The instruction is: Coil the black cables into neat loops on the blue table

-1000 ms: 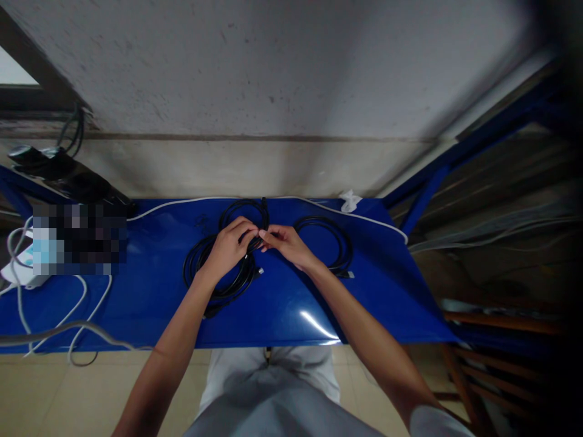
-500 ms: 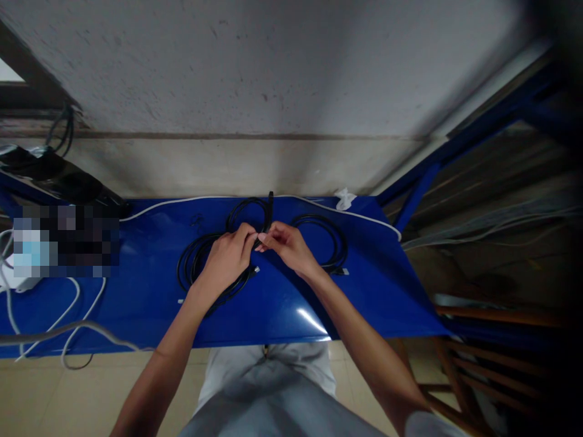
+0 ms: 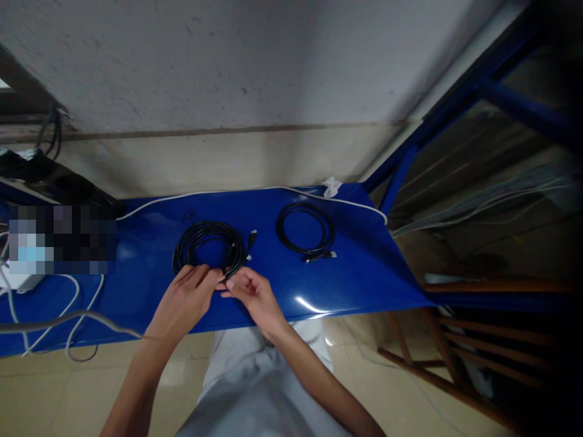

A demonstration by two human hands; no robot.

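Observation:
A coiled black cable (image 3: 209, 227) lies on the blue table, with two plug ends sticking out on its right side. At the near edge of this coil my left hand (image 3: 189, 297) has its fingers closed on the strands. Right beside it, my right hand (image 3: 255, 297) pinches the near right part of the same coil between thumb and fingers. The fingertips of both hands almost meet and partly hide the strands there. Further right a second, smaller coil of black cable (image 3: 303, 207) rests untouched, its plug (image 3: 328, 255) pointing right.
A white cord (image 3: 182, 195) runs along the wall at the back of the blue table (image 3: 364, 273). Crumpled white paper (image 3: 332, 187) sits by it. White cables and a black wrapped bundle (image 3: 68, 182) occupy the left. A wooden chair (image 3: 410, 364) stands at right.
Both hands have moved left and nearer to my body. The cable they held between the two coils now lies with the left coil, and the hands grip that coil's near edge.

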